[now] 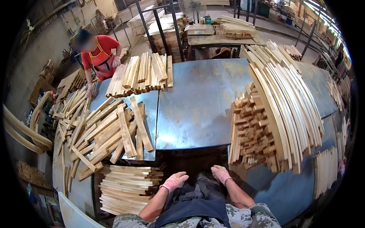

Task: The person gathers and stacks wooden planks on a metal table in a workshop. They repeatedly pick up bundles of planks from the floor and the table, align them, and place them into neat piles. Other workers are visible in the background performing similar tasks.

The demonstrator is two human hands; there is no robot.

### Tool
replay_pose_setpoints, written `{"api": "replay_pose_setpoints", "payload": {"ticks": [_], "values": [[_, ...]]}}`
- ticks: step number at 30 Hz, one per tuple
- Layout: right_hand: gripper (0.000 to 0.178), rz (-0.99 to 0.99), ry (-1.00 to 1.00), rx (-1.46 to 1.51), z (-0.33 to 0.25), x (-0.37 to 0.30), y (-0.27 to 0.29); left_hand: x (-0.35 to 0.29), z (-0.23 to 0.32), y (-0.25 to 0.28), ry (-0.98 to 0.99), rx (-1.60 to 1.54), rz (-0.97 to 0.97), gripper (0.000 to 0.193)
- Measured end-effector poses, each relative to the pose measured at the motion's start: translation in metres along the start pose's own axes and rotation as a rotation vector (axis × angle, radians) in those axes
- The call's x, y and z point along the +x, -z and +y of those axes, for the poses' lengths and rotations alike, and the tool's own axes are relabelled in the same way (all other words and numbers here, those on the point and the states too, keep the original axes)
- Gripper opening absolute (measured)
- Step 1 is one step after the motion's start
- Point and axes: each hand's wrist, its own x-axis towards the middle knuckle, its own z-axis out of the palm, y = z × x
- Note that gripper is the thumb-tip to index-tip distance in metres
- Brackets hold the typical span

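While wood strips [127, 131] are lying across the counter [197, 106], the left hand [175, 181] and right hand [221, 174] are kinda hanging near the apron [192, 211], fingers loosely extended.

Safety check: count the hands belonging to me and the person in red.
4: your left hand and right hand, by your apron; the co-worker's lower hand at the loose strips, their upper hand near the stacked strips. None of these is hidden.

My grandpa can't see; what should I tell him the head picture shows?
A person's empty left hand and right hand are in front of a metal table. Loose wooden sticks lie left, stacked sticks right; a co-worker in red stands beyond, at left.
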Motion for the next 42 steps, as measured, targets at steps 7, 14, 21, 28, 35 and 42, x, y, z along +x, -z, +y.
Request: {"api": "replay_pose_setpoints", "payload": {"ticks": [7,14,21,28,35,42], "values": [[0.068,-0.136,-0.022,0.074,-0.116,0.1,-0.036,0.074,0.084,0.04,0.059,-0.06,0.04,0.066],[0.065,-0.101,-0.117,-0.103,-0.199,0.188,-0.077,0.212,0.129,0.193,-0.004,0.275,0.383,0.101],[0.07,-0.172,-0.091,-0.467,-0.348,0.3,-0.115,0.373,0.279,0.397,-0.05,0.565,0.868,0.11],[0.093,-0.125,0.046,-0.734,-0.507,0.418,-0.182,0.495,0.391,0.53,0.152,0.886,0.987,0.133],[0.113,0.175,0.403,-0.869,-0.593,0.531,-0.255,0.538,0.418,0.565,0.249,0.88,0.863,0.138],[0.118,0.261,0.275,-1.004,-0.622,0.566,-0.302,0.551,0.384,0.606,0.092,0.737,0.904,0.11]]}}
